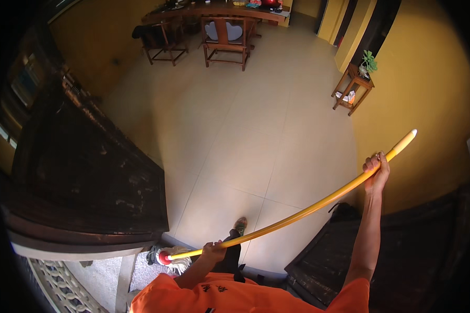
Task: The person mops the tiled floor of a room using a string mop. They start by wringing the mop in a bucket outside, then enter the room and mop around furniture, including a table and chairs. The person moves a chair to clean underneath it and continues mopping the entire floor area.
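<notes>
A mop with a long yellow handle (303, 213) lies slantwise across my front, its tip raised at the right. My right hand (377, 171) is wrapped around the handle close to that pale upper end. Lower down, by my waist, my left hand (213, 252) grips the same handle near the mop head. A red collar (164, 257) joins the handle to the whitish strands (178, 265), which hang at the lower left beside grey ground outside the doorway. Part of the strands is hidden behind my left forearm.
Dark wooden door leaves stand at the left (89, 177) and lower right (402, 255). Pale tiled floor (235, 135) stretches ahead. Beyond it are wooden chairs (227, 44) at a long table (203, 9). A small plant stand (354, 83) is against the yellow right wall.
</notes>
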### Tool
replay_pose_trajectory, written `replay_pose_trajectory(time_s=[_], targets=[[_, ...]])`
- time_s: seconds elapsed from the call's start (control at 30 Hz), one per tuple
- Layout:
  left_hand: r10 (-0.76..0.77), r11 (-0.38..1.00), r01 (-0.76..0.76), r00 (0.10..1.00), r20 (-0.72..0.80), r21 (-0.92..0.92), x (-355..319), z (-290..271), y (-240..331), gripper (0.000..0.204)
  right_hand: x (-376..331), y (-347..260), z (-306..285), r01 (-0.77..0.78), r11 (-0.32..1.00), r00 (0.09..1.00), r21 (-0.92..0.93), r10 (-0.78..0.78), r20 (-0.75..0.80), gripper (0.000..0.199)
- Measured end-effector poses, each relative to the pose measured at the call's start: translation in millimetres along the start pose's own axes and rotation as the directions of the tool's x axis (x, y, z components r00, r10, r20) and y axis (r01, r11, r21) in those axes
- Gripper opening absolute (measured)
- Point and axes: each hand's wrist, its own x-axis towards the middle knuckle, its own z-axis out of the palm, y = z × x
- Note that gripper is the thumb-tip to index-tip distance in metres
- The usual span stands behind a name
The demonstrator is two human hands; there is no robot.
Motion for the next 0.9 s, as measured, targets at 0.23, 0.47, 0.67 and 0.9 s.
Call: replay_pose_trajectory(time_s=[0.23,0.47,0.67,0.9], targets=[[0.064,0.994,-0.062,0.998,-0.022,0.091,2.0,128.3,-28.5,0.023,105.9,-27.1,46.4,0.028,0.999,0.999,0.032,-0.027,-0.030,0.016],[0.017,0.985,-0.019,1.000,0.014,0.173,43.3,258.1,-90.9,0.028,185.6,-71.1,4.1,0.188,0.977,0.982,0.100,-0.188,-0.008,0.016],[0.088,0.988,-0.094,0.994,0.057,0.119,94.3,371.1,-125.1,0.023,318.0,-50.1,-27.1,0.016,0.915,0.959,0.403,-0.129,0.254,0.013],[0.278,0.950,-0.299,0.942,0.190,0.089,77.8,511.7,-187.3,0.017,426.5,-77.4,16.8,-0.043,0.853,0.840,0.521,-0.251,0.480,0.011]])
